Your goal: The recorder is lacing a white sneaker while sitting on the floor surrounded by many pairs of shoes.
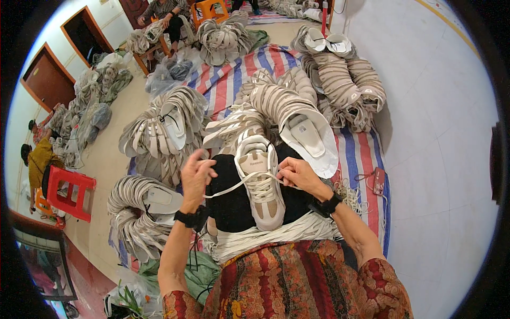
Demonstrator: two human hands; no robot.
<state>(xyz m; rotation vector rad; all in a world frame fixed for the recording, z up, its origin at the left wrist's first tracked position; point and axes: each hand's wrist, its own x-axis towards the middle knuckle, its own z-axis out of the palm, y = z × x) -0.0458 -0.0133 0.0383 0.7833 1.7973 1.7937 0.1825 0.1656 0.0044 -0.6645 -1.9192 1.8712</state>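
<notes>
A beige and white shoe upper [261, 186] lies toe toward me on a black cloth [228, 204] over my lap. Off-white shoelace [234, 188] is threaded through its eyelets, with loose ends running out to both sides. On the right of the shoe, my right hand [296, 174] is closed, its fingertips pinching one lace end. My left hand [196, 173] is raised on the other side, its fingers apart and slightly blurred. The other lace end passes close to the heel of that hand. Dark bands circle both my wrists.
Fanned bundles of shoe uppers [164, 125] surround me on a striped sheet [223, 90]. Loose laces [276, 231] are heaped against my lap. A red phone-like object [378, 181] rests at right, beside the wall. Red stool [69, 193] and other people are farther off.
</notes>
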